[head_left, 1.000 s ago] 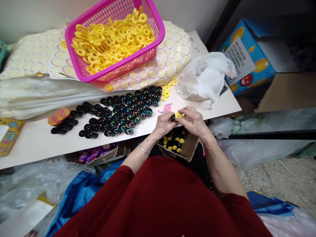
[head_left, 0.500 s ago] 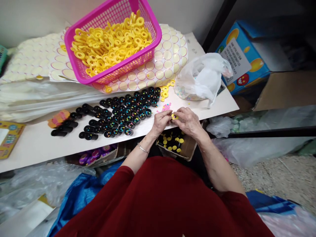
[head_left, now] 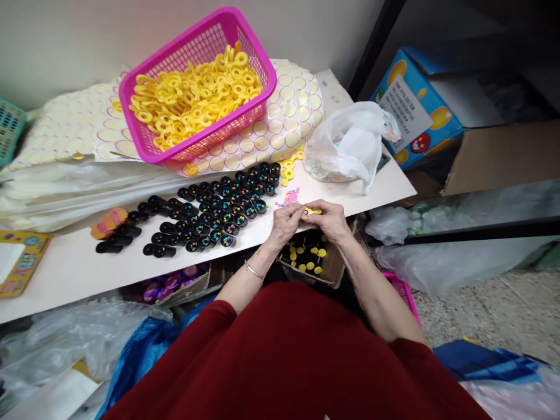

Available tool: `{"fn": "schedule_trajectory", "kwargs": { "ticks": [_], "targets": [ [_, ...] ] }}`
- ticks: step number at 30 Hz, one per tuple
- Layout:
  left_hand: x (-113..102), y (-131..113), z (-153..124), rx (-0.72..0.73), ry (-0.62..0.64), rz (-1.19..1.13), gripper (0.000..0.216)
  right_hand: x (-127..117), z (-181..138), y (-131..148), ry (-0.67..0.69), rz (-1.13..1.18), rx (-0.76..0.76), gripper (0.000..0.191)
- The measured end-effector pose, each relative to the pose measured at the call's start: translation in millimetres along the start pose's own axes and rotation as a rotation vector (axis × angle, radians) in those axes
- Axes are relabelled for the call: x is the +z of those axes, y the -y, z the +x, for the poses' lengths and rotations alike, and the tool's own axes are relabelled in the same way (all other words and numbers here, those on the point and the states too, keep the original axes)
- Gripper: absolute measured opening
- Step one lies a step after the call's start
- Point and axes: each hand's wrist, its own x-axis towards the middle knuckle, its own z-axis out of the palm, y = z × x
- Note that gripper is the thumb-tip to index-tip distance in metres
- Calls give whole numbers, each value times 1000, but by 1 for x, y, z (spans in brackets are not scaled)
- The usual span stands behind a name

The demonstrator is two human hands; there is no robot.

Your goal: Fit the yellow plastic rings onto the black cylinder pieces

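Note:
My left hand (head_left: pixel 285 225) and my right hand (head_left: pixel 331 221) meet just over the table's front edge, fingers pinched together. Between them they hold a small yellow plastic ring (head_left: pixel 312 211), with a spot of pink at its left end by my left fingertips. Small pink and blue beads (head_left: pixel 289 198) lie loose on the table right behind my hands. Farther back is a short row of yellow rings (head_left: pixel 287 169). To the left stand many black cylinders (head_left: pixel 227 210) with coloured bits in their open tops; some lie on their sides.
A pink basket (head_left: pixel 199 153) full of yellow rings rests on sticker sheets (head_left: pixel 297 111). A clear plastic bag (head_left: pixel 350 146) sits at the right. Below my hands is a cardboard box (head_left: pixel 335 271) holding black pieces with yellow discs. A blue carton (head_left: pixel 415 116) stands beyond the table.
The yellow ring has turned from facing up to nearly edge-on between my fingers. My right fingers have shifted on it. The camera view has tilted slightly.

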Motion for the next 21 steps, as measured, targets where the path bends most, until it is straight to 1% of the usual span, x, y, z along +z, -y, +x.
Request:
{"fn": "schedule_trajectory", "kwargs": {
  "ticks": [1,3,6,9,14,17,19,21],
  "targets": [
    [0,-1,0,-20,9,-14,25,1,0,0,-8,48,50,32],
    [0,-1,-1,-68,22,-45,27,4,1,-2,-59,110,90,33],
    [1,-1,-2,-155,1,-79,30,7,2,-4,-124,109,83,31],
    [4,2,-3,-217,-32,-64,34,10,2,-3,-144,74,94,31],
    [11,6,-4,-218,-98,12,31,14,0,-3,-182,91,155,32],
    [17,9,-3,-178,-154,66,30,15,0,-4,-199,98,191,34],
    [19,9,-3,-160,-159,89,31,15,0,-4,-205,98,182,35],
    [18,9,-4,-172,-138,73,32,15,0,-5,-206,102,168,37]
  ]
}}
